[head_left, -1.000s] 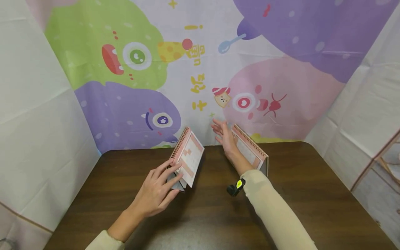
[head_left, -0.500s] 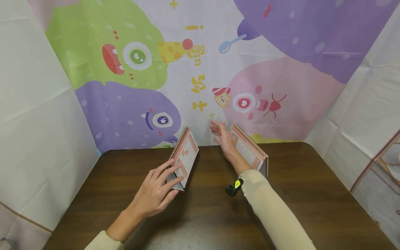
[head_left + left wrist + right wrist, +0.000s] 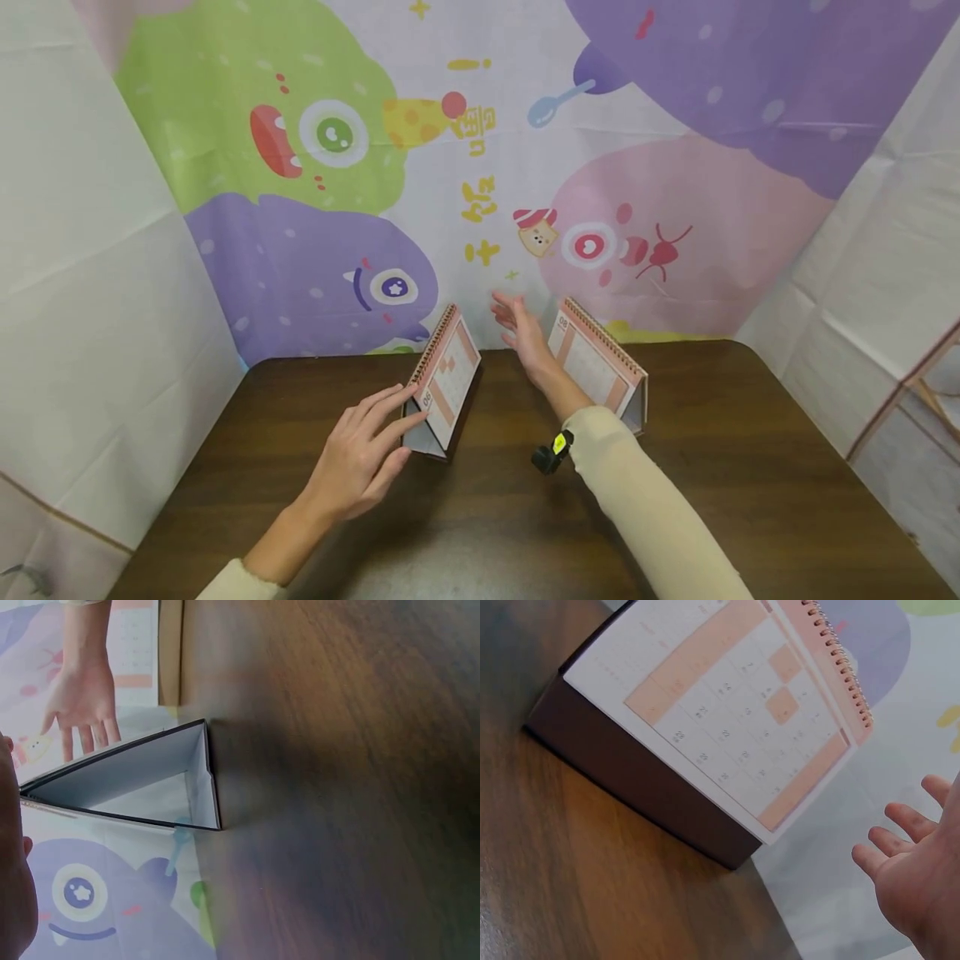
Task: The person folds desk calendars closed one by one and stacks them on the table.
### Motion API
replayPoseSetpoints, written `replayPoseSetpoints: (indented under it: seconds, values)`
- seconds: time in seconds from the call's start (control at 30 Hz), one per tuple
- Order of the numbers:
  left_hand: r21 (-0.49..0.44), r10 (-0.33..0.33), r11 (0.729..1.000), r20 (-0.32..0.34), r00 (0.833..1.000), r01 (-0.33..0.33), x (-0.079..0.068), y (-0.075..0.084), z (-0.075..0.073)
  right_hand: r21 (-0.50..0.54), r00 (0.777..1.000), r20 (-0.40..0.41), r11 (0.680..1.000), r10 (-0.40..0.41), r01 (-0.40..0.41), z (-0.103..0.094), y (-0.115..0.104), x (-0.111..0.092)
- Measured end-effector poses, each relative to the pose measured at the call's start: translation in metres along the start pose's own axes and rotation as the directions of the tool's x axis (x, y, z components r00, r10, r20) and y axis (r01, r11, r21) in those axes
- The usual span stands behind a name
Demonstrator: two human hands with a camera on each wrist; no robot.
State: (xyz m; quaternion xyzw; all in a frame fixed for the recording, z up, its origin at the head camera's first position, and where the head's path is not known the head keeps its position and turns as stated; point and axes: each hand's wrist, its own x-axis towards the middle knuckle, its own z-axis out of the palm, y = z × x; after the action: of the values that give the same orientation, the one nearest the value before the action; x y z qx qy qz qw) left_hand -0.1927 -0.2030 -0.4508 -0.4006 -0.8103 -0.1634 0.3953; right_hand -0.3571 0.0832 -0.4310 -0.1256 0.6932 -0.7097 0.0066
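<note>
A spiral-bound desk calendar [image 3: 450, 375] with a pink-and-white page marked 06 stands like a tent on the left of the dark wood table [image 3: 480, 517]. My left hand [image 3: 356, 458] is at its near end, fingers extended, fingertips right at the spiral's near corner and the page edge. In the left wrist view the calendar's hollow triangular end [image 3: 142, 780] faces the camera. A second desk calendar [image 3: 592, 358], marked 08, stands on the right. My right hand [image 3: 525, 333] hovers between the two calendars with fingers spread, holding nothing; its forearm covers part of the right calendar.
Behind the table hangs a cloth backdrop [image 3: 480, 192] printed with cartoon monsters, close behind the calendars. White cloth walls [image 3: 90, 275] rise at both sides. A small black device [image 3: 551, 454] with a yellow-green face sits on the right wrist.
The left calendar's front page, lifted outward a second ago, now lies flat against its stand. My right hand has shifted slightly left, and my left hand has drawn back a little, uncovering the 06.
</note>
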Motion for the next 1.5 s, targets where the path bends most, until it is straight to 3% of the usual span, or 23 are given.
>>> replayPoseSetpoints:
  seconds: [0.27,0.53,0.67,0.97,1.2,1.5]
  values:
    - [-0.07,-0.113,0.991,-0.046,0.993,0.11,-0.009,0.002,-0.009,-0.003,1.0,0.019,1.0,-0.004,0.004,0.007,0.005,-0.003]
    - [-0.137,-0.205,0.972,-0.089,0.975,0.192,-0.017,0.005,-0.01,-0.034,0.999,0.042,0.999,0.012,-0.01,0.013,0.006,-0.001]
    - [-0.163,-0.27,0.953,-0.074,0.96,0.255,-0.023,0.007,-0.011,-0.027,0.998,0.052,0.999,0.02,-0.018,0.017,0.007,-0.001]
    - [-0.212,-0.415,0.894,-0.051,0.909,0.396,-0.028,0.013,-0.011,-0.032,0.997,0.072,0.999,0.003,-0.001,0.022,0.011,0.0]
    - [-0.249,-0.455,0.872,-0.091,0.886,0.422,-0.025,0.019,-0.009,-0.05,0.998,0.067,0.999,-0.004,0.007,0.029,0.014,0.001]
    - [-0.275,-0.492,0.842,-0.039,0.87,0.464,-0.02,0.028,-0.005,-0.074,0.997,0.073,0.997,0.016,-0.01,0.036,0.014,0.002]
